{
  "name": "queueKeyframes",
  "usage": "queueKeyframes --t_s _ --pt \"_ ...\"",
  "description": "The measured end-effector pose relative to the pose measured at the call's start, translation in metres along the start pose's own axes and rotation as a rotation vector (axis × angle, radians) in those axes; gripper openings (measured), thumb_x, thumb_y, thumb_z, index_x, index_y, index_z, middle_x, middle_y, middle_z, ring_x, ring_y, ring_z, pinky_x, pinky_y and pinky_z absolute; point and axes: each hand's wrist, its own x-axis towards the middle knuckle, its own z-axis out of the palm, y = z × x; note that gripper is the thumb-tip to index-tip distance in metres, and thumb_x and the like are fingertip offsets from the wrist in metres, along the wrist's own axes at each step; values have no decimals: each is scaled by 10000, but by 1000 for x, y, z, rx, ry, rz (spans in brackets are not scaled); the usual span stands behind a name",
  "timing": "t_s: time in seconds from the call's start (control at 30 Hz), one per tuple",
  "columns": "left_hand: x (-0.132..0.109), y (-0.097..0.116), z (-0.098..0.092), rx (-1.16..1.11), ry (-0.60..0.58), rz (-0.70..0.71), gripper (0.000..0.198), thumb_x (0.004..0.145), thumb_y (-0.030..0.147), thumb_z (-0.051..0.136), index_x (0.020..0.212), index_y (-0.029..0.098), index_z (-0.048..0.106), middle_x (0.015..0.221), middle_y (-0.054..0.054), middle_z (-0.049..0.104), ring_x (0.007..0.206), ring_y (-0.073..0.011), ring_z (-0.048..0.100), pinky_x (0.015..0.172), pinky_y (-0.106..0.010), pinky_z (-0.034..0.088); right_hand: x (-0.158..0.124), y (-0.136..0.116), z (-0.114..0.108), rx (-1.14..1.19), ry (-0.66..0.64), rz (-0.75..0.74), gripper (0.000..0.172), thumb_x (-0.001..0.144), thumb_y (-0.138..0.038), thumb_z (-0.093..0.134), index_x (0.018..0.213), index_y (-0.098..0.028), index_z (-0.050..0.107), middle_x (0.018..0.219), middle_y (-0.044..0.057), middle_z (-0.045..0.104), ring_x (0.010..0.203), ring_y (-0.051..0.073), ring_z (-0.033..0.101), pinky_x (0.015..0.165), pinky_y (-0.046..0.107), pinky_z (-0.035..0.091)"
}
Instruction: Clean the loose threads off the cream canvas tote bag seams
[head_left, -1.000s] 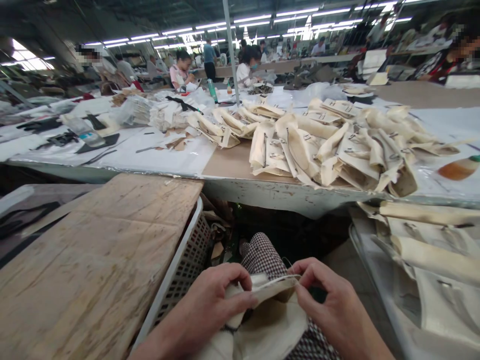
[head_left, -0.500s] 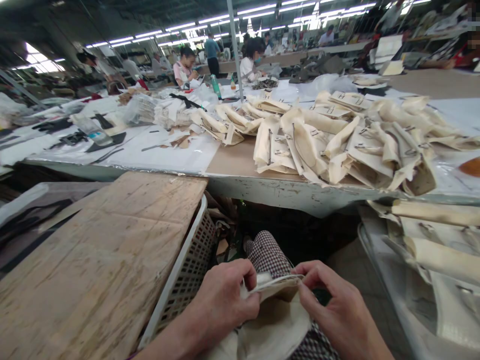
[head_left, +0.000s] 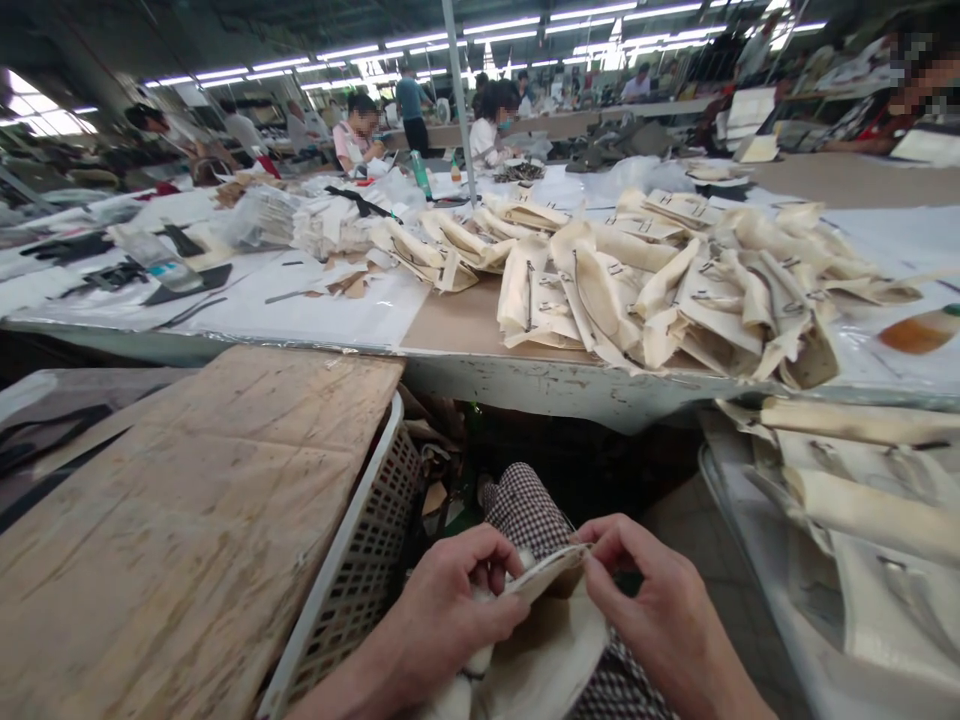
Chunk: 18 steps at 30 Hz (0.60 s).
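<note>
So a cream fabric piece [head_left: 547, 650] is held up over the lap, above checked trousers [head_left: 525, 500]; its top edge is pinched by the left hand [head_left: 465, 595] between thumb and fingers, and the edge's other end is nipped by the right hand [head_left: 645, 585] – hands apart, edge spanned between them; similar cream pieces [head_left: 675, 290] are heaped on the table [head_left: 352, 325] ahead – and a white basket [head_left: 375, 515] can be seen to the left.

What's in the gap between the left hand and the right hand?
In the head view, the pale edge of the cream piece spans from left hand to right hand; the checked trouser leg shows beyond it.
</note>
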Motion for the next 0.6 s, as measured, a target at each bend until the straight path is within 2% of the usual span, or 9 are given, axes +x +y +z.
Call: queueKeyframes --t_s 0.17,0.3,0.47,0.6 --pt "-2 2 1 -124 -3 -20 65 745 221 697 778 176 664 742 38 556 714 -125 500 654 -228 380 -1 -8 -1 46 29 42 158 845 -197 495 689 -226 485 944 21 697 763 159 666 714 274 538" --pt "-3 5 2 -96 -2 -37 102 773 261 692 759 170 650 727 37 542 692 -125 487 630 -228 368 -1 -8 0 66 51 40 164 844 -199 494 683 -225 479 923 17 695 759 160 663 709 272 534" --pt "-1 6 3 46 -26 3 111 847 267 601 791 180 642 731 32 553 677 -125 498 608 -223 362 -1 -3 1 76 35 16 160 837 -179 507 682 -218 495 945 33 700 792 168 678 713 277 546" --pt "3 7 3 283 -41 81 231 909 274 514 715 176 591 736 13 575 668 -126 524 600 -230 350 1 -3 0 103 43 34 157 838 -173 500 687 -217 501 945 28 697 793 164 675 718 279 543"
